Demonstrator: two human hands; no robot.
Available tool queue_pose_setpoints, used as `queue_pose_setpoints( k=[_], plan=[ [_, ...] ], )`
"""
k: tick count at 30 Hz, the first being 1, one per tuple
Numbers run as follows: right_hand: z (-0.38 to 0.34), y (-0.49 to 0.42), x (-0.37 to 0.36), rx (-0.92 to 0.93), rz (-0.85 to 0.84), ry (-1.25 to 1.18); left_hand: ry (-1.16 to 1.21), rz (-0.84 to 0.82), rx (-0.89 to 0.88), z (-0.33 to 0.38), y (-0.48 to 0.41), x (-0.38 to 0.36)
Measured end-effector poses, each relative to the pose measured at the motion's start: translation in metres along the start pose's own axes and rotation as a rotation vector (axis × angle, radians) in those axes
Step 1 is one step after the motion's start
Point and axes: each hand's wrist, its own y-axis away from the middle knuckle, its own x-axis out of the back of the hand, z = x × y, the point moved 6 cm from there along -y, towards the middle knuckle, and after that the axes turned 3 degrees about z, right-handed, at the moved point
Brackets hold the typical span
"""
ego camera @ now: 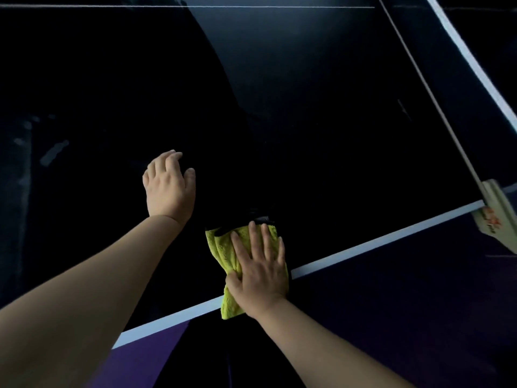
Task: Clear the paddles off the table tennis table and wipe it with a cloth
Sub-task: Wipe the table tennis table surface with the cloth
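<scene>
— Where is the cloth?
— At the table edge, pressed under the right hand, fingers spread flat.
— The left hand?
— Open on the table, holding nothing. A net clamp stands right.

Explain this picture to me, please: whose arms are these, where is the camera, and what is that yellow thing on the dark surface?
There is no machine here. These are a person's two bare arms, filmed by a single camera worn on their head, looking forward and down. The dark surface is a table tennis table with a white line along its near edge. At the right stands the net, fixed by a pale clamp. The yellow thing is a cloth, lying at the near edge. The right hand presses flat on it with straight fingers, as one does when wiping. The left hand is open further in on the table and holds nothing.
</scene>
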Motion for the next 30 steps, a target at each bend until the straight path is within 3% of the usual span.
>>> queue_pose_setpoints(
  k=[4, 12, 20, 30],
  plan=[
    [0.003, -0.050, 0.016, 0.031, -0.050, 0.004, -0.003, 0.016, 0.021, 0.004, -0.019, -0.007],
    [0.022, -0.196, 0.055, 0.099, 0.021, 0.021, -0.003, 0.038, 0.101, 0.026, -0.079, -0.051],
    [0.031, -0.340, 0.102, 0.168, 0.066, 0.015, 0.048, 0.204, 0.274, 0.042, -0.170, -0.080],
    [0.016, -0.475, 0.141, 0.241, 0.113, 0.057, -0.179, 0.183, 0.337, 0.048, -0.189, -0.094]
  ],
)
